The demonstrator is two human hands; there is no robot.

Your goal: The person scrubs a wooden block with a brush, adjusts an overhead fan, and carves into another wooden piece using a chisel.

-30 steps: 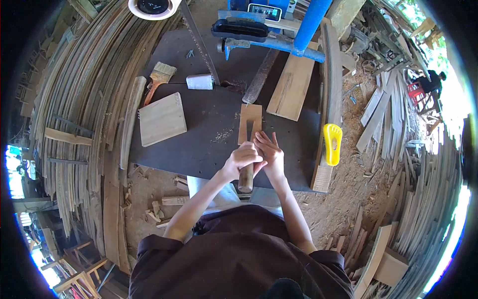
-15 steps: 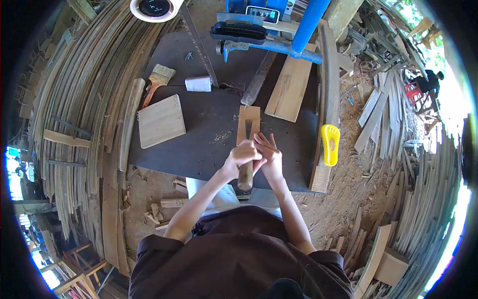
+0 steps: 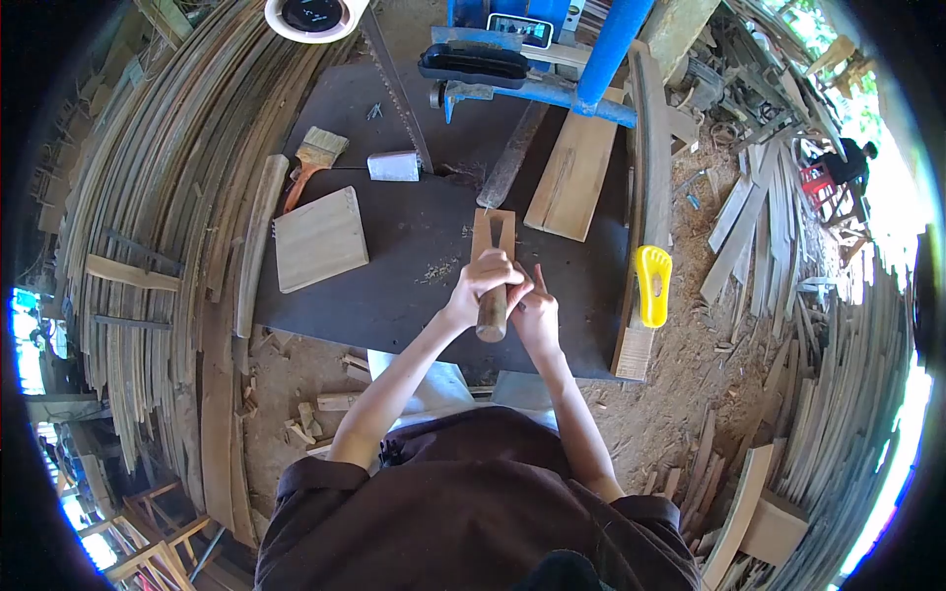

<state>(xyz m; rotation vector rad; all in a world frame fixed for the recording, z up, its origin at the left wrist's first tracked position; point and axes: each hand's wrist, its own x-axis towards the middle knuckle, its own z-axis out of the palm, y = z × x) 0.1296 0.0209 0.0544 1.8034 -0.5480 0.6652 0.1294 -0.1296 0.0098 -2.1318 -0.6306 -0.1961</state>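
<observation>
My left hand [image 3: 481,284] is closed around the wooden handle of a chisel [image 3: 491,320]. The handle's butt points toward my body, and the dark blade [image 3: 497,229] lies along a small wood block [image 3: 506,231], pointing away from me. Against the chisel's right side, my right hand [image 3: 535,313] is bunched close to the left one, with one finger raised; its grip is partly hidden. Near the block's far end is the tip of a dark, worn bar [image 3: 510,158]. Wood shavings [image 3: 440,270] lie to the left.
On the dark worktable [image 3: 414,315] are a square board [image 3: 320,239], a paintbrush [image 3: 317,156], a white block-like object [image 3: 393,166] and a longer plank [image 3: 576,177]. A blue metal frame [image 3: 601,69] stands behind. A yellow foot-shaped object [image 3: 653,286] rests at the right edge. Timber stacks flank both sides.
Both hands and the chisel have moved slightly forward along the block, and the handle's butt is farther from my body. The right fingers, stretched out before, have drawn in.
</observation>
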